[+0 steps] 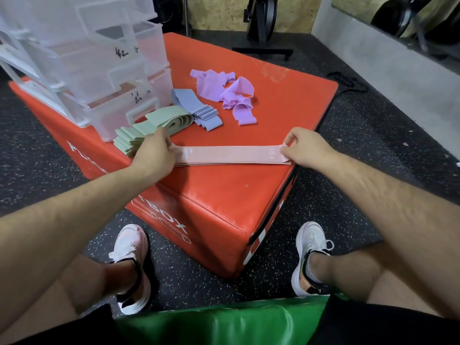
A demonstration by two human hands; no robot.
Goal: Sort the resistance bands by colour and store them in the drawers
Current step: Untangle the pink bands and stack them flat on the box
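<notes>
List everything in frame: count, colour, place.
pink bands: flat stack, count unclear, pink, front of the box top
green bands: pile, count unclear, pale green, in front of the drawers
blue bands: pile, count unclear, grey-blue, right of the green bands
purple bands: loose heap, count unclear, lilac, middle of the box top
drawers: one stacked unit, clear plastic, back left on the box
box: one, red, padded, on the floor
floor: black, speckled
green pad: one, green, bottom edge
shoes: two, white, on the floor
left hand: pinches the left end of the pink bands
right hand: pinches the right end of the pink bands
</notes>
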